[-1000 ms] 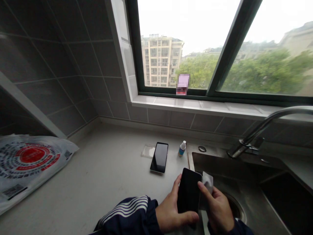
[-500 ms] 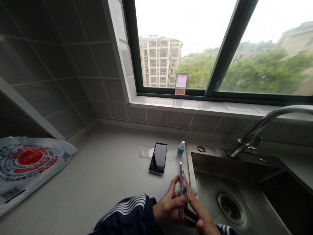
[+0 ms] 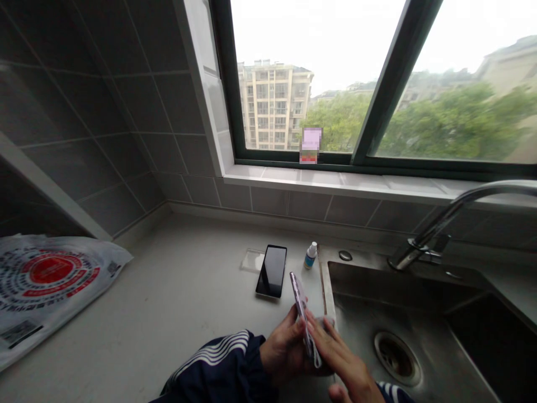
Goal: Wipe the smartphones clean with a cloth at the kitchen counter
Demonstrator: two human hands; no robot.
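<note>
As you hold it tilted, nearly edge-on, above the counter point(image 3: 168, 302), the slim phone point(image 3: 298, 295) should handle light, stiff, slick and breakable; its long edges offer the soundest hold.
Your left hand point(image 3: 282, 350) grips its lower half; your right hand point(image 3: 342, 358) lies straight-fingered along the opposite side, its hold on the soft-looking pale wipe point(image 3: 328, 321) impossible to tell. At eleven o'clock: glossy second phone point(image 3: 272, 271); at twelve, small white-topped bottle point(image 3: 310, 257); at three, dull metal sink point(image 3: 356, 319).
</note>
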